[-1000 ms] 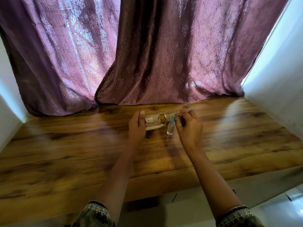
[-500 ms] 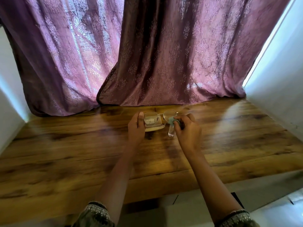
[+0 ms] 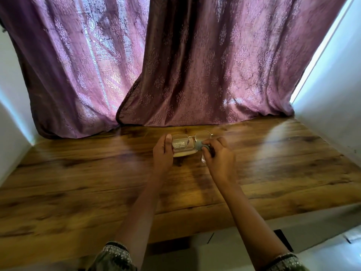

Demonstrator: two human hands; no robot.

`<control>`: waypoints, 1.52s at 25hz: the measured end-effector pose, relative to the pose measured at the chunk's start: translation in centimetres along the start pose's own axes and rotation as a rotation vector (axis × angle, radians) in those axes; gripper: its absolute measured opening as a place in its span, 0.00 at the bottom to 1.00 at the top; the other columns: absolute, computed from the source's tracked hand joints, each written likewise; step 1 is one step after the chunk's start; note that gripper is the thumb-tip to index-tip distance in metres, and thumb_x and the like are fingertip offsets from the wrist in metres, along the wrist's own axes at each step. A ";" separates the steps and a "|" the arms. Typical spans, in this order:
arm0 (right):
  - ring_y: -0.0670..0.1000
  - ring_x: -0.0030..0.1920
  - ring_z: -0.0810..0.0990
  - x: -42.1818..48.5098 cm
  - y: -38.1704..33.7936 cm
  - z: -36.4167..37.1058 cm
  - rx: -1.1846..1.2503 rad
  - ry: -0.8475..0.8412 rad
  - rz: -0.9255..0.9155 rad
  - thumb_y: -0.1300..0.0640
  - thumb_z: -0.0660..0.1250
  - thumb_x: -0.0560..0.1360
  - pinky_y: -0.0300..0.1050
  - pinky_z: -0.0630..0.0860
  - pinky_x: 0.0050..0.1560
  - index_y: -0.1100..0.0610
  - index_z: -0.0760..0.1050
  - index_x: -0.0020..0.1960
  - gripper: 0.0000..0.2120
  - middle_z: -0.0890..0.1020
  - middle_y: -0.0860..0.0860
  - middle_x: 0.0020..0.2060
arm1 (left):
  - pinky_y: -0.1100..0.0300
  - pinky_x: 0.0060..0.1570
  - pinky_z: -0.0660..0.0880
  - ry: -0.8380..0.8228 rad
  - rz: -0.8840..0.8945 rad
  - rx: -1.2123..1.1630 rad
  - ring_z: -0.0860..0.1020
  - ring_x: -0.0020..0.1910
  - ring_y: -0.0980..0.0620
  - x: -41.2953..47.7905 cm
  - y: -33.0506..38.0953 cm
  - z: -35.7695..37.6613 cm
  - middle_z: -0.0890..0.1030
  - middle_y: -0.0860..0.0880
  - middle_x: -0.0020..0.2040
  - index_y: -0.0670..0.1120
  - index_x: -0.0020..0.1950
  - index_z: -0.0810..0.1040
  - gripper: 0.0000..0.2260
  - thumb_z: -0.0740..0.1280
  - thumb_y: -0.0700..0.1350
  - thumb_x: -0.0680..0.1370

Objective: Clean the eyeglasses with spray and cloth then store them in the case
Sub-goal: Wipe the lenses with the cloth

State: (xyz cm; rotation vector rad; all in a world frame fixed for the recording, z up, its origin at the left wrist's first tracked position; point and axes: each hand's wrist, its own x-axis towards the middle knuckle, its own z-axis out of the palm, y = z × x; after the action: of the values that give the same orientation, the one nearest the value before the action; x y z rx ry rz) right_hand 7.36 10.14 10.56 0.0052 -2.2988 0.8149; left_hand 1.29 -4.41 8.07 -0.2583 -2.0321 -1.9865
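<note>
Thin metal-framed eyeglasses (image 3: 203,135) are held upright above the wooden tabletop (image 3: 78,182). My left hand (image 3: 163,153) pinches their left rim. My right hand (image 3: 219,159) is closed around a small clear spray bottle (image 3: 203,159) with a teal top (image 3: 198,146), which sits against the lower inner edge of the right lens. Behind the left lens a pale case (image 3: 184,153) with a printed label lies on the table, partly hidden by my left hand. I cannot make out a cloth.
Purple patterned curtains (image 3: 195,75) hang down to the back of the table. White walls close in at left (image 3: 11,124) and right (image 3: 332,94). The table's front edge (image 3: 214,218) runs below my forearms, with a grey floor beyond it.
My right hand has slid a little left toward the bridge of the glasses, covering more of the bottle. My left hand keeps its hold on the rim.
</note>
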 end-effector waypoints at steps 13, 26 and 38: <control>0.53 0.39 0.79 0.1 -0.3 0.9 0.013 -0.013 -0.033 0.62 0.70 0.71 0.41 0.75 0.40 0.59 0.80 0.47 0.06 0.80 0.55 0.43 | 0.72 0.29 0.68 0.012 -0.004 -0.003 0.71 0.28 0.63 -0.1 -0.2 -0.4 0.69 0.52 0.32 0.52 0.36 0.68 0.15 0.54 0.42 0.82; 0.53 0.41 0.80 -0.4 -0.3 1.3 0.014 0.007 -0.066 0.62 0.69 0.71 0.44 0.78 0.41 0.60 0.80 0.48 0.06 0.80 0.55 0.43 | 0.61 0.32 0.68 0.014 -0.001 0.024 0.69 0.32 0.54 0.1 0.0 -0.4 0.70 0.51 0.33 0.51 0.37 0.68 0.14 0.53 0.44 0.82; 0.55 0.40 0.79 1.4 -1.4 1.1 0.039 0.058 -0.007 0.62 0.69 0.71 0.45 0.76 0.41 0.59 0.80 0.46 0.05 0.80 0.56 0.43 | 0.60 0.34 0.69 0.009 0.023 0.045 0.68 0.32 0.56 -0.3 0.3 -0.5 0.69 0.53 0.33 0.53 0.36 0.68 0.14 0.54 0.45 0.81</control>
State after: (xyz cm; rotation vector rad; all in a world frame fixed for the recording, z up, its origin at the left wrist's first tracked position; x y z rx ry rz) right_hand 5.88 8.72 11.55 0.0070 -2.2269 0.8452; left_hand 1.71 -4.87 8.28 -0.2616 -2.0560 -1.9223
